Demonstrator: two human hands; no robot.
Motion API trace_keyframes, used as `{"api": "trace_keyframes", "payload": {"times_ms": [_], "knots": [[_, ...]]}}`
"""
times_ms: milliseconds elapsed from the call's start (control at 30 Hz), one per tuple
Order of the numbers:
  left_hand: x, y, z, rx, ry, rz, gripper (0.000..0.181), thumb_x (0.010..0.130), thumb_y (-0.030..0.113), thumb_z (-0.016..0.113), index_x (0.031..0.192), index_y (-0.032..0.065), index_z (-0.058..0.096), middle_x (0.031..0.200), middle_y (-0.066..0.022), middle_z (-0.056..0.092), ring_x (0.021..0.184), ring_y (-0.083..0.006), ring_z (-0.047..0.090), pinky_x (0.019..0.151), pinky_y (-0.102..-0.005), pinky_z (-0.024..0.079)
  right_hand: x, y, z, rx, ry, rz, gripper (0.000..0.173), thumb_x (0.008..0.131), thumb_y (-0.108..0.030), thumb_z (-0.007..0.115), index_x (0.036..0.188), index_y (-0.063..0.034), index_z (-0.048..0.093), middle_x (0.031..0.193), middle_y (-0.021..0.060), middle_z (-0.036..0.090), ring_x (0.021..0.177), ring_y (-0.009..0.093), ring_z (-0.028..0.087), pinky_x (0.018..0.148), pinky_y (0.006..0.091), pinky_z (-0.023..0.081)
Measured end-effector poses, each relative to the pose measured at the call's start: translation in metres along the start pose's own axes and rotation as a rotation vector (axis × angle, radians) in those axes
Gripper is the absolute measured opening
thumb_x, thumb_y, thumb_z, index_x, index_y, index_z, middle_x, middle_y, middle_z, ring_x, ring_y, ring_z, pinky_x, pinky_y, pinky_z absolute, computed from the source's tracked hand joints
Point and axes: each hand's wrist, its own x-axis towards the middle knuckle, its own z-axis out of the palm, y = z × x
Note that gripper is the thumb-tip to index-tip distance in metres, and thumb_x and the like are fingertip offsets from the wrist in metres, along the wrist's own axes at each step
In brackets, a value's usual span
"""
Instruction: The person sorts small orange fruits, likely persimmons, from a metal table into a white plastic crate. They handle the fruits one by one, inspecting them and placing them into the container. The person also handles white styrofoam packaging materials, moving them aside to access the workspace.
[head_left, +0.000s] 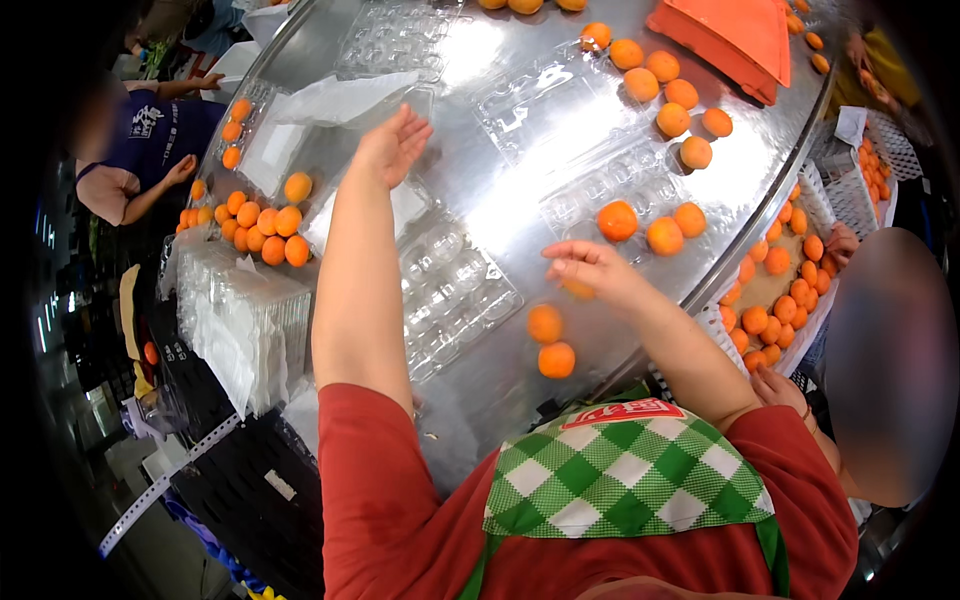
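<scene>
My left hand (394, 146) is raised over the steel table, fingers apart and holding nothing, near a white liner sheet (337, 97) and a clear plastic clamshell tray (450, 292). To the right, my right hand (589, 270) hovers with its fingers spread above a partly hidden orange fruit (578, 289); whether they touch I cannot tell. Two orange fruits (556, 360) lie just below it, one blurred. Beyond that hand, a second open clear tray (622, 187) has a few orange fruits (665, 236) on or beside its cups.
A stack of clear trays (247, 322) stands at the left edge, with clustered orange fruits (274, 250) behind it. An orange-red plastic basket (724, 41) lies at the top right. A crate of orange fruits (776, 260) and a co-worker's hands are at right; another person stands at left.
</scene>
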Motion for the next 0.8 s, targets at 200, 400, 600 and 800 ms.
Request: {"api": "trace_keyframes", "payload": {"times_ms": [200, 400, 600, 800], "knots": [[-0.066, -0.030, -0.007, 0.321, 0.061, 0.181, 0.039, 0.090, 0.025, 0.064, 0.122, 0.0049, 0.054, 0.107, -0.0057, 0.063, 0.089, -0.0140, 0.061, 0.069, -0.0225, 0.047, -0.015, -0.001, 0.014, 0.036, -0.032, 0.031, 0.036, 0.091, -0.029, 0.063, 0.118, -0.0055, 0.060, 0.100, 0.0055, 0.064, 0.093, 0.012, 0.059, 0.081, 0.0260, 0.047], [-0.222, -0.110, 0.044, 0.813, -0.142, 0.665, 0.048, 0.077, 0.014, 0.074, 0.121, 0.0060, 0.057, 0.109, -0.0075, 0.063, 0.093, -0.0201, 0.061, 0.081, -0.0331, 0.049, -0.029, 0.011, 0.037, 0.412, 0.078, 0.107, 0.045, 0.098, -0.040, 0.048, 0.128, -0.0069, 0.051, 0.109, 0.0091, 0.059, 0.093, 0.016, 0.056, 0.082, 0.0303, 0.047], [-0.269, -0.158, 0.060, 0.901, -0.156, 0.950, 0.058, 0.070, 0.014, 0.079, 0.123, 0.0059, 0.056, 0.118, -0.0112, 0.059, 0.104, -0.0282, 0.059, 0.089, -0.0371, 0.048, -0.050, 0.035, 0.070, 0.454, -0.061, -0.103, 0.049, 0.100, -0.040, 0.043, 0.137, -0.0075, 0.042, 0.120, 0.0093, 0.054, 0.103, 0.016, 0.054, 0.084, 0.0312, 0.046], [-0.243, -0.155, 0.035, -0.556, -0.289, 0.125, 0.041, 0.094, 0.033, 0.057, 0.124, 0.0055, 0.051, 0.117, -0.0122, 0.059, 0.101, -0.0202, 0.060, 0.082, -0.0294, 0.053, -0.047, -0.026, 0.059, -0.256, 0.305, -0.307, 0.066, 0.090, -0.032, 0.063, 0.142, -0.0035, 0.034, 0.098, 0.0088, 0.065, 0.086, 0.015, 0.062, 0.075, 0.0289, 0.049]]}}
